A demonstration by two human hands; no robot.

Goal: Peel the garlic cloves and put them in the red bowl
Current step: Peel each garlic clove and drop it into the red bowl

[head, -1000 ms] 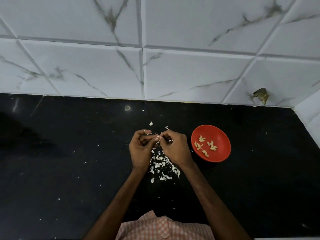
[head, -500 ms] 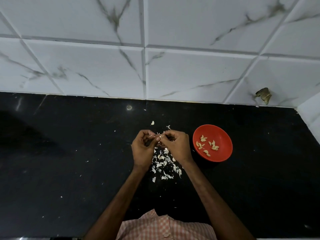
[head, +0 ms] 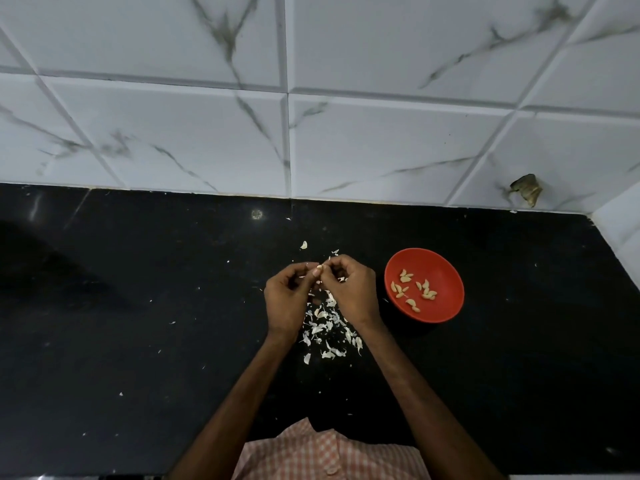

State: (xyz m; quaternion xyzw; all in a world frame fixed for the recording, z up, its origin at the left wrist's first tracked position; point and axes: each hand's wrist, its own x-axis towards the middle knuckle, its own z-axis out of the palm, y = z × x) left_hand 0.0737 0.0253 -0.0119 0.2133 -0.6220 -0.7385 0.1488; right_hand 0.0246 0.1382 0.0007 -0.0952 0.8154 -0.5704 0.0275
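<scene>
My counter (head: pixel 138 341) is glossy black stone, the wall tiles (head: pixel 381 143) smooth with marble veining, the red bowl (head: pixel 446 271) matt plastic, the garlic skins (head: pixel 320 327) papery, my shirt (head: pixel 311 455) checked cloth.

Two hands meet at the frame's centre, the left hand (head: pixel 285 301) and the right hand (head: pixel 353 291), pinching one garlic clove (head: pixel 319 268) between them. One red bowl (head: pixel 446 268) sits right of centre and holds about a dozen peeled cloves (head: pixel 429 294), which overlap too much for an exact count. Below the hands lie garlic skins (head: pixel 320 327), dozens of flakes.

The person wears an orange-and-white checked shirt (head: pixel 311 455) with a pale button (head: pixel 331 471); the forearms (head: pixel 408 393) are bare.
</scene>
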